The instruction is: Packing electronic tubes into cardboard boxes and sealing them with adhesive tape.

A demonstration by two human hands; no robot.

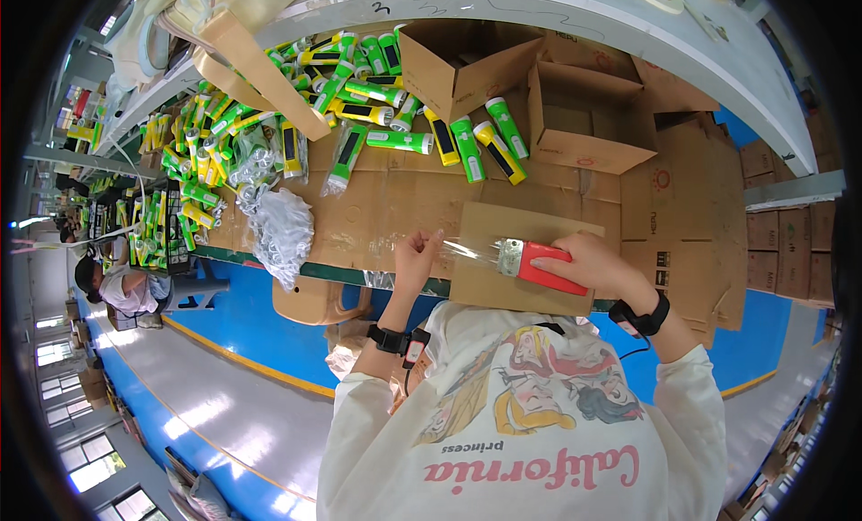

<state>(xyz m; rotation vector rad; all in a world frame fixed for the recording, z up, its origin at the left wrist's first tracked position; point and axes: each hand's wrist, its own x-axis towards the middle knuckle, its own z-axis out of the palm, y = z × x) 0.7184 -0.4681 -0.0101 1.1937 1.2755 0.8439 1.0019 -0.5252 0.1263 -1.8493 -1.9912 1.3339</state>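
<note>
In my right hand (588,262) is a red tape dispenser (533,271), gripped by its body with the metal end to the left. A strip of clear tape (471,252) runs out from it toward my left hand (416,262). The fingertips of that hand are pinched together on the free end of the strip. Under the dispenser, a brown carton (503,223) lies at the table's near edge, close to my body. Whether the tape touches the carton, I cannot tell.
Green and yellow flashlights (377,93) are heaped at the back left. Two open cartons, one (471,83) beside another (594,142), stand at the back right. Clear plastic bags (280,229) hang over the near edge. A shelf beam (557,14) crosses above. A person (126,288) sits far left.
</note>
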